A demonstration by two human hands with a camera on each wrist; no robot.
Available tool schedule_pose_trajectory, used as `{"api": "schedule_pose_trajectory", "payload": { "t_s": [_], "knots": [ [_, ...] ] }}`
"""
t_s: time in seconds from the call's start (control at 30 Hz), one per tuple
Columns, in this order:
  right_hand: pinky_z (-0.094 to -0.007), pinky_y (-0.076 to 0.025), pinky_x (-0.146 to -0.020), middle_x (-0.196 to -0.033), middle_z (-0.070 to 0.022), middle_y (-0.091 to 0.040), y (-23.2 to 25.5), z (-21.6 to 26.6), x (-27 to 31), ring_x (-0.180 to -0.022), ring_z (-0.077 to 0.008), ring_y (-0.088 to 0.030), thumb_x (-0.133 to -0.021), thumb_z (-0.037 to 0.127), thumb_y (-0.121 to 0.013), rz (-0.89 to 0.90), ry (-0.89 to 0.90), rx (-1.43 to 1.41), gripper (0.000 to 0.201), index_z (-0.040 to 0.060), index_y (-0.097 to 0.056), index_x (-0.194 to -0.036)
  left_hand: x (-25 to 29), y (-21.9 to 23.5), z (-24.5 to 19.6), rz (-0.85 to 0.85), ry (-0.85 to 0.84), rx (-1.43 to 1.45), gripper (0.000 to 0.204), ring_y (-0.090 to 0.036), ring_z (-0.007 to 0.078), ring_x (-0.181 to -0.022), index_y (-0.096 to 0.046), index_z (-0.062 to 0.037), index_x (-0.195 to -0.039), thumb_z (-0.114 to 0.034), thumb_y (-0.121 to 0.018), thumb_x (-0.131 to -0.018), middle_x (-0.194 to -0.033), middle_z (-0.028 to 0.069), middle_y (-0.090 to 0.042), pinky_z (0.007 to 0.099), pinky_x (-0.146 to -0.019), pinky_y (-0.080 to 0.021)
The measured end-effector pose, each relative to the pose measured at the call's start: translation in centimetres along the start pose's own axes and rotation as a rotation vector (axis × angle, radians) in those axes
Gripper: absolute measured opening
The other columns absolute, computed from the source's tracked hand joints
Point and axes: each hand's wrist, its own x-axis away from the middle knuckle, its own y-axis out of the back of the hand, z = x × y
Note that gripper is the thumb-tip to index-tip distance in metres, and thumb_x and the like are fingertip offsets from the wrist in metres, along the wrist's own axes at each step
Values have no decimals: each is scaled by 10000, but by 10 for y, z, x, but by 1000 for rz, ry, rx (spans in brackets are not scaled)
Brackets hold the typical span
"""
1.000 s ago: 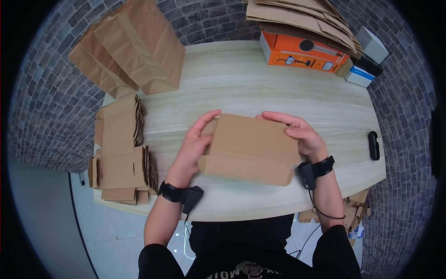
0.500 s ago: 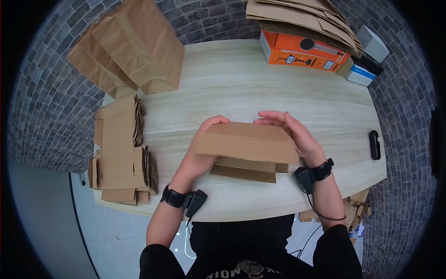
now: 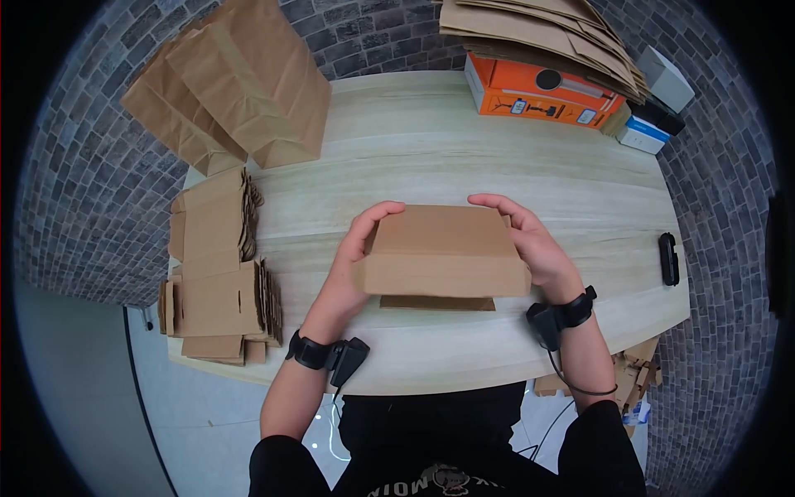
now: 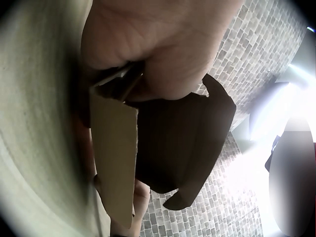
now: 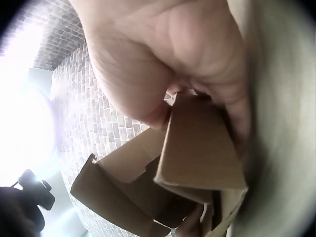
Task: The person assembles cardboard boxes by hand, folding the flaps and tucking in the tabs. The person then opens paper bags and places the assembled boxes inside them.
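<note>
A small brown cardboard box is held just above the table between both hands, its lid tilted over the body with a front flap bent down. The left hand grips the left side, fingertips at the far left corner. On the right side, the right hand holds the box, one finger reaching along the far edge. In the left wrist view the lid stands away from a side wall. The right wrist view shows the thumb and fingers on either side of a folded end wall.
Stacks of flat cardboard box blanks lie at the table's left. Behind them stand brown paper bags. An orange box with flat brown bags on top is at the back right. A small black object lies near the right edge.
The lid has swung from facing up broadly to tilted over the body, with its flap bent downward. The lower front panel has drawn in under the flap. Both hands remain at the box's sides.
</note>
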Motion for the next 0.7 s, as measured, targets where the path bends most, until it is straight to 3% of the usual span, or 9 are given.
{"api": "schedule_pose_trajectory", "payload": {
  "t_s": [0.1,0.2,0.27,0.3,0.37,0.4,0.47,0.57,0.7],
  "knots": [
    [-226,-489,-850,-1140,-36,-610,-17,5,2,-1022,-96,-599,-899,-43,-504,-130,-16,44,474,62,-524,-1361,-1,9,12,74,-91,-224,477,-540,147,-1188,-473,-72,-1405,-102,-600,-947,-1299,69,-564,278,-1023,-419],
    [-242,-496,-854,-1157,-59,-624,-24,8,7,-1019,-104,-608,-897,-36,-465,-191,73,64,446,44,-569,-1324,3,4,3,120,46,-51,569,-530,175,-1238,-418,-68,-1475,-64,-591,-934,-1376,101,-533,309,-1051,-417],
    [-266,-484,-906,-1176,-81,-637,-16,9,6,-1073,-131,-594,-932,56,-435,-169,4,-29,411,21,-583,-1314,5,4,-3,112,154,288,649,-514,198,-1275,-371,-18,-1496,58,-522,-869,-1411,125,-515,322,-1075,-406],
    [-266,-484,-906,-1176,-81,-637,-16,7,6,-1073,-131,-594,-932,56,-435,-168,5,-32,411,21,-583,-1314,4,4,-2,112,155,285,649,-514,198,-1275,-371,-18,-1496,58,-522,-869,-1411,125,-515,322,-1075,-406],
    [-291,-466,-953,-1190,-100,-640,-19,1,7,-1140,-159,-564,-965,169,-410,-156,201,39,427,2,-579,-1320,3,7,2,120,109,357,705,-499,226,-1301,-356,44,-1484,52,-447,-785,-1435,154,-498,326,-1104,-379],
    [-291,-466,-953,-1190,-100,-640,-22,2,7,-1140,-159,-564,-965,169,-410,-156,202,38,427,2,-579,-1320,1,8,4,120,109,356,705,-499,226,-1301,-356,44,-1484,52,-447,-785,-1435,154,-498,326,-1104,-379],
    [-289,-441,-980,-1168,-108,-640,-31,7,7,-1174,-166,-535,-953,184,-404,-236,88,-241,443,-8,-581,-1310,-2,10,5,166,132,566,746,-491,241,-1314,-346,74,-1479,-31,-412,-743,-1456,171,-477,316,-1120,-350],
    [-291,-422,-997,-1198,-106,-619,-18,-7,-1,-1152,-164,-540,-947,173,-415,-136,111,16,439,0,-572,-1319,0,1,-8,91,206,560,739,-454,251,-1347,-347,83,-1474,-103,-406,-762,-1482,174,-449,341,-1138,-322],
    [-292,-405,-1011,-1231,-96,-593,-18,-5,3,-1147,-165,-536,-941,122,-438,-66,84,35,424,19,-561,-1334,-3,6,4,176,13,474,712,-374,249,-1405,-352,95,-1466,-108,-396,-785,-1522,172,-396,362,-1160,-282]
  ]
}}
